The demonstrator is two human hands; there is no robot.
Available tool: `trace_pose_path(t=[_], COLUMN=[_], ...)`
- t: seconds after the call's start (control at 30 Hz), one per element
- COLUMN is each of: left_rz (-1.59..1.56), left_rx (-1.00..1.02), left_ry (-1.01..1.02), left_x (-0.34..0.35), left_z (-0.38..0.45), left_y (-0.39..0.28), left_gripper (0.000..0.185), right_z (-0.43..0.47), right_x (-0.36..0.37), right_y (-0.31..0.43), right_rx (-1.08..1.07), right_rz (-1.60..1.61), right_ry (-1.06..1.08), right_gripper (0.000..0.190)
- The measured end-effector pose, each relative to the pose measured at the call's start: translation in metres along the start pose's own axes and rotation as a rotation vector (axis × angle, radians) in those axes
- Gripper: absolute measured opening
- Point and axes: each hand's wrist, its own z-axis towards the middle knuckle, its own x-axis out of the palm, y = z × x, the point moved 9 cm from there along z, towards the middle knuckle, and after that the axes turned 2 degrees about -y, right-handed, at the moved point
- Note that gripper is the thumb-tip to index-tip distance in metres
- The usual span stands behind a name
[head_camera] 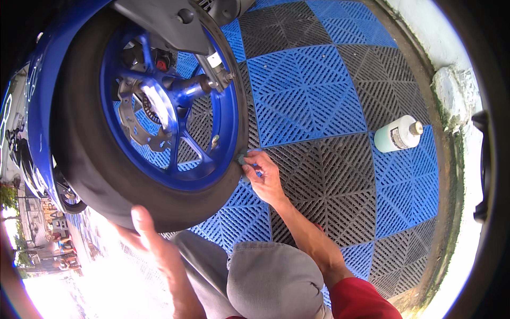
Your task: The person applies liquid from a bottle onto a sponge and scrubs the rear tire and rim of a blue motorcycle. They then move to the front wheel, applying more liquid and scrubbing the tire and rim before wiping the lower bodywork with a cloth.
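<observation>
A motorcycle wheel fills the left side, with a black rubber tyre (pixel 91 159) around a blue spoked rim (pixel 175 179). A small grey-green sponge or pad (pixel 241 158) is pinched between the thumb and fingers of my right hand (pixel 265 177). It touches the tyre's sidewall at the lower right. My left hand (pixel 149 237) is beside the bottom of the tyre, thumb apart from the fingers, with nothing seen in it. Glare washes out part of that hand, so contact with the tread is hard to judge. A slotted brake disc (pixel 137 129) shows behind the spokes.
A white bottle (pixel 398 134) with pale green liquid and a label stands on blue and black slotted floor tiles (pixel 308 91). A white wall (pixel 458 95) bounds the right side. Grey-trousered knees (pixel 275 275) are below my hands. Blurred people (pixel 65 253) appear at far left.
</observation>
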Motion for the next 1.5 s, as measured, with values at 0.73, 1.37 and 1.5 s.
trace_pose_path(t=[0.73,1.37,1.5], left_rz=[-0.491,-0.062,-0.314], left_rx=[-0.177,-0.159,-0.068], left_ry=[0.286,0.273,0.205], left_x=[0.021,0.038,0.028], left_z=[0.005,-0.032,-0.008], left_y=[0.066,0.050,0.022], left_gripper=[0.114,0.107,0.115], right_z=[-0.012,-0.021,-0.017], right_x=[0.018,0.006,-0.001], right_y=[0.074,0.070,0.066], right_rx=[-0.302,-0.194,-0.052], right_rz=[-0.233,-0.127,-0.034], right_ry=[-0.112,-0.138,-0.176], right_gripper=[0.014,0.014,0.015])
